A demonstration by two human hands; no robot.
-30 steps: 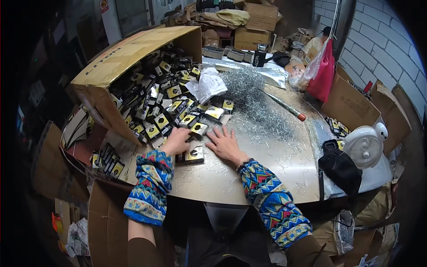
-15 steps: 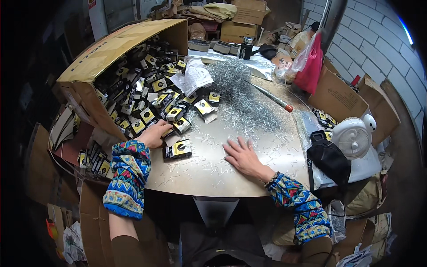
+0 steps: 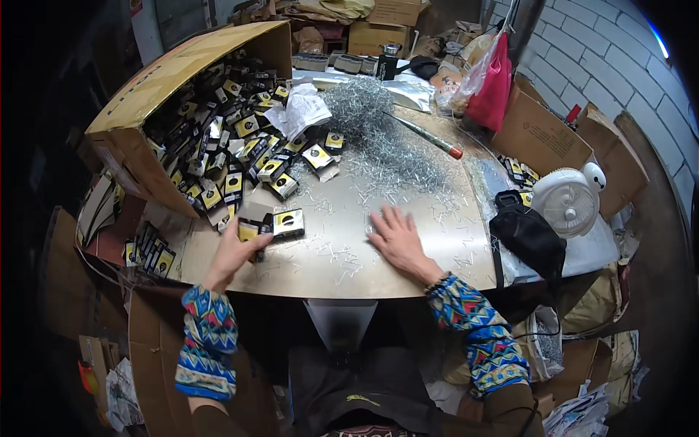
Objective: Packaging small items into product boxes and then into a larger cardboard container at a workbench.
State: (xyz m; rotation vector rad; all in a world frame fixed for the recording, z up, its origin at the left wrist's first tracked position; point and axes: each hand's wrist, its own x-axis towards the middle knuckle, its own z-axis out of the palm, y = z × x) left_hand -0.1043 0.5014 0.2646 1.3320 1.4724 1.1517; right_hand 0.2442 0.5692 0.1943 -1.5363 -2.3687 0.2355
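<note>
My left hand (image 3: 230,256) grips a small black-and-yellow cardboard box (image 3: 249,230) at the left of the metal-topped table (image 3: 320,282). A grey flap stands up on that box. Right beside it lies another small box (image 3: 288,223) of the same kind, yellow label up. My right hand (image 3: 397,240) rests on the tabletop, palm down and fingers spread, holding nothing. Small bent metal wire pieces (image 3: 408,164) lie scattered around it, thickening into a tangled heap (image 3: 357,109) farther back. Several more small boxes (image 3: 271,170) spill toward the middle.
A large carton (image 3: 175,76) lies on its side at the left, full of small boxes. Crumpled white paper (image 3: 300,111) sits by its mouth. A long pointed rod (image 3: 429,138) lies beyond the heap. To the right are a black pouch (image 3: 526,237) and a white fan (image 3: 568,202).
My left hand has drawn back toward the table's near edge, bringing a small box out from the pile. My right hand stays flat on the table. The whole view has shifted slightly.
</note>
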